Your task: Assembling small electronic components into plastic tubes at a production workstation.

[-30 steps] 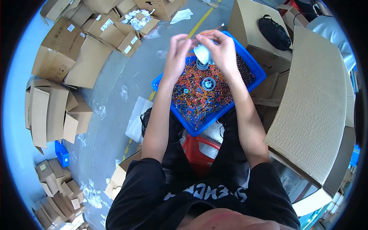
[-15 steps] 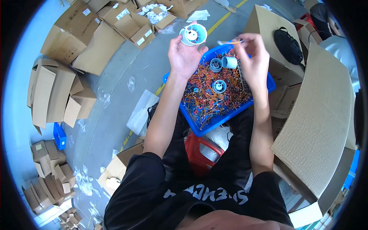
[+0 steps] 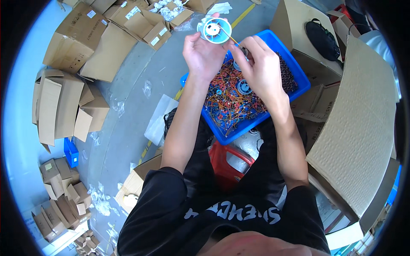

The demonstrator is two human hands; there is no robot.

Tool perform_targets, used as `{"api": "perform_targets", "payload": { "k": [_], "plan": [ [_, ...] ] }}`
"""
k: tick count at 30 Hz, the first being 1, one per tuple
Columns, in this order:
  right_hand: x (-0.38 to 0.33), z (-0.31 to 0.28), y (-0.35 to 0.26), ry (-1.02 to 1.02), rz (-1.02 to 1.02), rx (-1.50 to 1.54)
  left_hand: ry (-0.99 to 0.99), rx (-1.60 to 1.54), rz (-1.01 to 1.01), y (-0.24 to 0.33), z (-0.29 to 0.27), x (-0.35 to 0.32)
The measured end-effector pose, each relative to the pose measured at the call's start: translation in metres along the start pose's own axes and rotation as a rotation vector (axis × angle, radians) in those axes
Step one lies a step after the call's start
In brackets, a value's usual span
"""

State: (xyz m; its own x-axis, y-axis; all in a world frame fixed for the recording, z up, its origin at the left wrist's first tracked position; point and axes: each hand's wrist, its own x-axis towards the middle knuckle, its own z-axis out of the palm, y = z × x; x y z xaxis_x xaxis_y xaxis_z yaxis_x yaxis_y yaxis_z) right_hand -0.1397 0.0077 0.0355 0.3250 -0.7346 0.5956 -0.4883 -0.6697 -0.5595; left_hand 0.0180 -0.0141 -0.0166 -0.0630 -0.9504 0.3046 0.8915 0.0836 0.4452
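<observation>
My left hand (image 3: 201, 59) is closed around a pale blue plastic cup (image 3: 212, 29), its open mouth facing me. Inside the cup is a round white hub with thin spokes. My right hand (image 3: 262, 66) pinches a thin orange wire (image 3: 232, 39), whose far end reaches into the cup beside the hub. The end between my right fingers is hidden. Below both hands, a blue tray (image 3: 303, 83) holds a tangled heap of orange wires (image 3: 224, 104) with small dark and red parts. Another spoked cup (image 3: 244, 87) rests on the heap, and a further one is partly hidden by my right hand.
Open cardboard boxes (image 3: 70, 38) line the left side. A large carton (image 3: 354, 128) with raised flaps stands close on my right, with a black bag (image 3: 322, 40) behind it. A red stool (image 3: 226, 164) shows between my legs. Plastic scraps (image 3: 100, 200) litter the floor.
My right hand has moved left and down, bringing the wire's end into the cup. The cup stays in my left hand, and the tray appears shifted slightly.
</observation>
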Motion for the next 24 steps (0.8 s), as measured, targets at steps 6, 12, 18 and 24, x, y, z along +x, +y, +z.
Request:
{"api": "perform_targets", "payload": {
  "k": [6, 12, 18, 24],
  "plan": [
    [-0.003, -0.003, 0.002, -0.019, -0.023, 0.020, 0.070, 0.067, -0.005, -0.001, 0.011, -0.003],
    [-0.005, -0.004, 0.001, -0.024, -0.044, 0.093, 0.107, 0.158, 0.013, -0.002, 0.020, -0.004],
    [-0.005, -0.001, 0.006, 0.016, -0.090, 0.106, 0.123, 0.252, -0.001, 0.000, 0.026, -0.004],
    [-0.005, -0.003, 0.007, 0.020, -0.062, 0.086, 0.009, 0.488, -0.089, 0.000, 0.028, -0.005]
  ]
}}
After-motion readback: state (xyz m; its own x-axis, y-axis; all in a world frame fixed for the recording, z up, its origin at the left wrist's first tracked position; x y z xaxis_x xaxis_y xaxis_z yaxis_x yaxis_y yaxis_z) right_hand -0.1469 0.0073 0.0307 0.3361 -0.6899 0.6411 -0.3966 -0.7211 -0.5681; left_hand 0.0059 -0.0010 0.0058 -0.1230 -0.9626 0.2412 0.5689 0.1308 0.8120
